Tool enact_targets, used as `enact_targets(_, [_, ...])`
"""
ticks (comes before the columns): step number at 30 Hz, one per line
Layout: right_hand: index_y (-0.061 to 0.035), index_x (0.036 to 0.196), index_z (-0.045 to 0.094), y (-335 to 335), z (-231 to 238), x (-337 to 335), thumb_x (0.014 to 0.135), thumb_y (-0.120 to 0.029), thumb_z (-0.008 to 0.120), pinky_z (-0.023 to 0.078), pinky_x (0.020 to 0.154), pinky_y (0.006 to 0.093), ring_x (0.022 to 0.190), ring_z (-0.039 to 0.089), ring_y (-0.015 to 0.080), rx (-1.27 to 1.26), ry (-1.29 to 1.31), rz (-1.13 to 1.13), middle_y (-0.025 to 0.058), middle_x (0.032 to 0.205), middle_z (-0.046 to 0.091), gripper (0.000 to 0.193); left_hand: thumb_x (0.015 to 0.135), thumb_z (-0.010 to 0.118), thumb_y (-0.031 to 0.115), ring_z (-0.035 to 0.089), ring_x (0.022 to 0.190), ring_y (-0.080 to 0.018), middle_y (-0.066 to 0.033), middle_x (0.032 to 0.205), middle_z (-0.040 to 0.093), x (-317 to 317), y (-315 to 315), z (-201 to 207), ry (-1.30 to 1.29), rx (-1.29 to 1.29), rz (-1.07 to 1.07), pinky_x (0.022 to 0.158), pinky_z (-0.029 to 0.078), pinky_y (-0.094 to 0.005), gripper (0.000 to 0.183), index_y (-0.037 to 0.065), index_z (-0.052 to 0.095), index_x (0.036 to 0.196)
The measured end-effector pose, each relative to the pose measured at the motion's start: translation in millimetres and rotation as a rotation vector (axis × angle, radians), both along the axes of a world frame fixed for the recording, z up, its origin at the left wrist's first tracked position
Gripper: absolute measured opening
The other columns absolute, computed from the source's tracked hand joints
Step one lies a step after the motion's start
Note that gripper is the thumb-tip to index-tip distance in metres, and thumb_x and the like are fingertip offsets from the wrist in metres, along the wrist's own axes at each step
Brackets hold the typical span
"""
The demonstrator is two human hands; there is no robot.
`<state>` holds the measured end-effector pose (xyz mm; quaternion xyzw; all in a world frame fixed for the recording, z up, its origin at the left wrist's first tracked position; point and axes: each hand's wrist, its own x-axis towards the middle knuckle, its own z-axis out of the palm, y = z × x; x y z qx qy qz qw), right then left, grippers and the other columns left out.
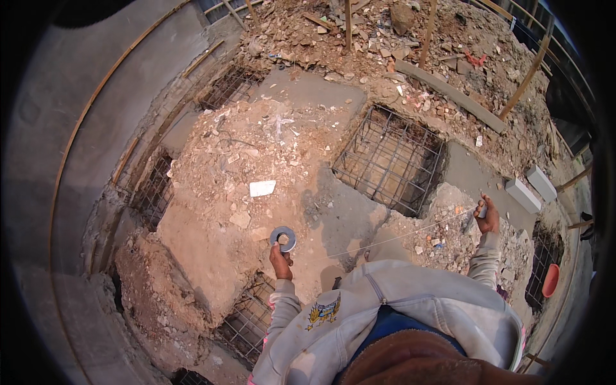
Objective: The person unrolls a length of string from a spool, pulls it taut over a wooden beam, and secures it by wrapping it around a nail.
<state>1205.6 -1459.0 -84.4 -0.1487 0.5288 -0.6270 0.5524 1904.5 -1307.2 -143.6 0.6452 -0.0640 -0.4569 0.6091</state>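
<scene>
My left hand (pixel 280 262) is closed on the near edge of a grey ring-shaped spool (pixel 291 240), holding it up over the dirt. Out to the right, my right hand (pixel 489 219) is raised with its fingers closed. A thin pale string (pixel 398 235) stretches between the two hands and meets the right fingers. A small greyish piece shows at those fingertips, too small to name. Near the left hand, a white broken slab piece (pixel 262 188) lies on the ground beyond the spool.
A square pit with a rebar cage (pixel 389 157) lies ahead, and another rebar pit (pixel 249 324) opens close on the left. Pale blocks (pixel 523 196) stand at right near an orange-red object (pixel 550 280). A long beam (pixel 449 96) rests against far rubble. A plastered wall (pixel 83 128) runs along the left.
</scene>
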Motion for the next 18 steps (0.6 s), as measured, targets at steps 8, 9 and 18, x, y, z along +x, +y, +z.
enact_targets(8, [-0.0128, 0.114, 0.062, -144.9, -15.5, 89.4, 0.099, -0.029, 0.06, 0.044, 0.054, 0.0275, 0.059, 0.053, 0.0102, 0.016, 0.075, 0.166, -0.0026, 0.076, 0.059, 0.022, 0.099, 0.046, 0.053, 0.029, 0.046, -0.0091, 0.0037, 0.058, 0.036, 90.1, -63.6, -22.1, 0.082, -0.199, 0.193, 0.046, 0.025, -0.0286, 0.04, 0.014, 0.053, 0.096])
enact_targets(9, [-0.0118, 0.114, 0.061, -175.5, -23.8, 107.7, 0.099, -0.029, 0.061, 0.044, 0.054, 0.028, 0.059, 0.053, 0.0106, 0.007, 0.078, 0.197, -0.0024, 0.076, 0.059, 0.023, 0.099, 0.047, 0.054, 0.029, 0.046, -0.0093, 0.0037, 0.058, 0.036, 103.1, -70.0, -32.0, 0.091, -0.217, 0.237, 0.046, 0.025, -0.0287, 0.041, 0.014, 0.053, 0.097])
enact_targets(18, [-0.0075, 0.114, 0.062, -356.9, -127.3, 370.4, 0.101, -0.024, 0.058, 0.046, 0.054, 0.0283, 0.06, 0.055, 0.0122, 0.062, -0.145, 0.497, -0.0008, 0.075, 0.06, 0.022, 0.096, 0.048, 0.06, 0.026, 0.045, -0.0098, 0.0035, 0.055, 0.034, 193.8, -138.3, -69.1, 0.043, -0.144, 0.555, 0.045, 0.023, -0.029, 0.046, 0.015, 0.049, 0.088])
